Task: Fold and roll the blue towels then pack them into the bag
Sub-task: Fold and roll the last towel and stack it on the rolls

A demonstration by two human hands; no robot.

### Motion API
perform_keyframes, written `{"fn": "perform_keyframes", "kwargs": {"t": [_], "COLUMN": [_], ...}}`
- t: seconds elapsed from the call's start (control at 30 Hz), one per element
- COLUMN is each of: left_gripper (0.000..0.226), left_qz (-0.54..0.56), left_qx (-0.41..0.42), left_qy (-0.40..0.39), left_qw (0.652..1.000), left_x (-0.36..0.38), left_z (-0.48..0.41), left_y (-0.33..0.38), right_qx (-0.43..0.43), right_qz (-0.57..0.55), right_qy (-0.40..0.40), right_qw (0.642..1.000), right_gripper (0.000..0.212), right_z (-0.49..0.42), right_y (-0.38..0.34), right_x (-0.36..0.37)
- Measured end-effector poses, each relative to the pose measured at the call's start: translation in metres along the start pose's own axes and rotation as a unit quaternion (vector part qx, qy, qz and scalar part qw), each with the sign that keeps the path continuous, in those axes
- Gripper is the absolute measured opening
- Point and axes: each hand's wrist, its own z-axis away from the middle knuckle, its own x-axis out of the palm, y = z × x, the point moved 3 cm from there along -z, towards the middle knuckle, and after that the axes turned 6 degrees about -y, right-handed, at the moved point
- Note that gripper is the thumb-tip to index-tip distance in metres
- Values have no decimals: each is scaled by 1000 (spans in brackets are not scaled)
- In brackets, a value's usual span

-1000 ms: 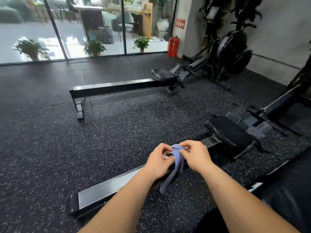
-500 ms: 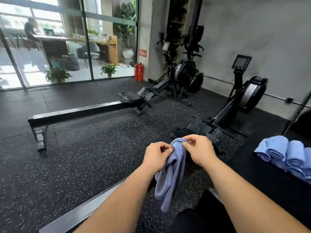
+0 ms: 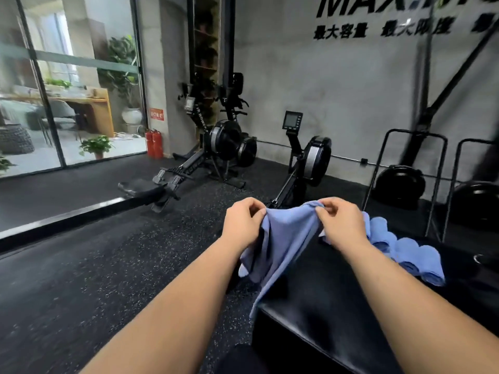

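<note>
Towel at the centre of my feed: a pale blue cloth towel point(image 3: 286, 238) hung unrolled in the air, stretched along its top edge between the two hands. The left hand point(image 3: 243, 225) pinched the towel's upper left corner between thumb and curled fingers, and the right hand point(image 3: 340, 222) pinched the upper right corner the same way. The cloth sagged a little between them. Its lower part drooped down in front of the left edge of a black padded bench point(image 3: 337, 306); I could not tell whether it touched the padding.

Just to the right of the right wrist, a row of rolled blue towels point(image 3: 405, 255) lay on the bench top, packed side by side and touching, the farthest one partly hidden behind the hand.

Under the left forearm I saw dark speckled rubber flooring point(image 3: 108, 279). Farther back stood two black rowing machines, one point(image 3: 226, 141) by a concrete pillar and one point(image 3: 313, 157) against the grey wall, with black tubular metal frames point(image 3: 405, 179) to the right. Two red fire extinguishers point(image 3: 154, 144) stood at the foot of the pillar, beside a glass wall with a green potted plant point(image 3: 95, 147) behind it
</note>
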Motion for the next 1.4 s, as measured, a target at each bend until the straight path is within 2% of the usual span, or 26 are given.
{"fn": "perform_keyframes", "kwargs": {"t": [0.2,0.3,0.43,0.47,0.53,0.6,0.63,0.67,0.73,0.83,0.9,0.97,1.03,1.1,1.17,1.27,1.33,1.4], "left_gripper": [6,9,11,9,8,16,18,18,20,18,26,34,28,26,32,33,25,26], "left_qz": [34,57,61,47,-18,-133,-169,-181,-167,-178,-223,-253,-270,-287,-321,-309,-223,-174], "left_qx": [63,99,116,117,112,110,100,88,72,87,141,165,153,143,169,173,128,99], "left_qy": [-25,-54,-144,-184,-303,-435,-483,-507,-478,-411,-362,-345,-363,-368,-336,-287,-279,-266], "left_qw": [997,992,981,975,946,884,853,838,859,890,894,889,879,873,869,890,925,943], "left_x": [48,82,143,162,204,241,254,265,272,276,280,287,294,298,299,299,301,302], "left_z": [-25,-24,9,22,55,92,109,122,132,129,126,125,127,131,131,125,118,113], "left_y": [86,128,152,145,121,85,70,58,52,62,66,62,54,50,50,51,46,40], "right_qx": [34,56,100,133,219,289,318,341,346,297,245,201,179,150,121,146,184,227], "right_qz": [9,-23,35,74,172,263,292,308,322,314,300,296,331,418,488,506,472,414], "right_qy": [89,127,145,118,6,-140,-194,-218,-205,-181,-185,-214,-229,-176,-123,-85,-53,-27], "right_qw": [995,990,984,981,961,910,881,861,857,884,903,909,898,879,856,846,861,881], "right_gripper": [12,12,7,5,9,16,21,24,26,32,45,51,41,32,30,40,40,35], "right_z": [-1,10,50,63,98,138,155,169,179,171,165,161,163,165,165,162,155,150], "right_y": [20,35,85,107,160,204,219,230,241,246,248,251,254,253,246,243,246,251], "right_x": [-108,-155,-188,-188,-180,-164,-156,-151,-145,-136,-124,-107,-91,-84,-84,-91,-96,-102]}}
